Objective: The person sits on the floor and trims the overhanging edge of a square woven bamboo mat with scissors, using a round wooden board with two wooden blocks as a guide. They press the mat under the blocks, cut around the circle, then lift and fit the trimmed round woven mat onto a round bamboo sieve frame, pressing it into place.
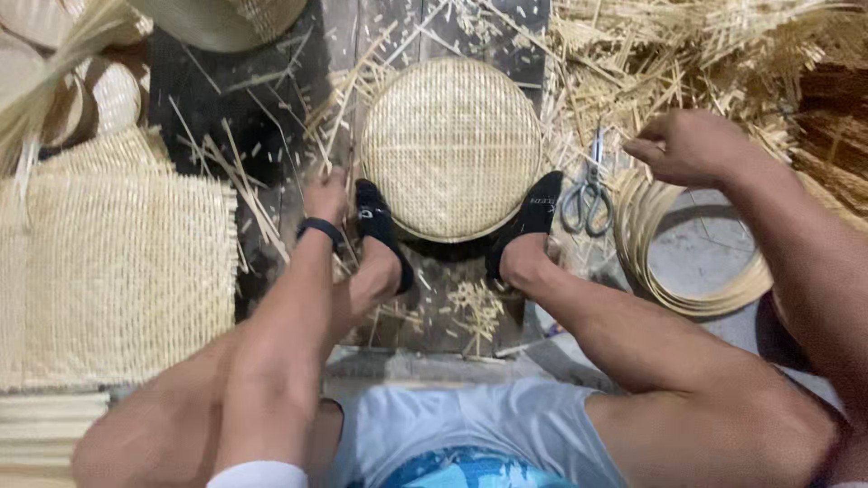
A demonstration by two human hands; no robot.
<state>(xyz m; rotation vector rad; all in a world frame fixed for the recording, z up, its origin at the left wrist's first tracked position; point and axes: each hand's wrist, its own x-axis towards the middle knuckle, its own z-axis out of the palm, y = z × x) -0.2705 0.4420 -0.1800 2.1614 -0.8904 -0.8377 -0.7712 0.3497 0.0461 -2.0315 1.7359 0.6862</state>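
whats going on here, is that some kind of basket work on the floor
A person sits on the floor with a round woven tray held between both feet. The left hand reaches down to loose strips beside the tray. The right hand hovers closed over a coil of thin strips, near the scissors. A flat woven mat lies to the left.

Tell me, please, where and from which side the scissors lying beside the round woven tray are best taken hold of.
The scissors lie flat on the floor, finger loops toward the person, blades pointing away. Gripping at the loops from the near side looks best: they are open, rounded and clear of the straw. The right hand is nearest; the right foot and coiled strips flank them.
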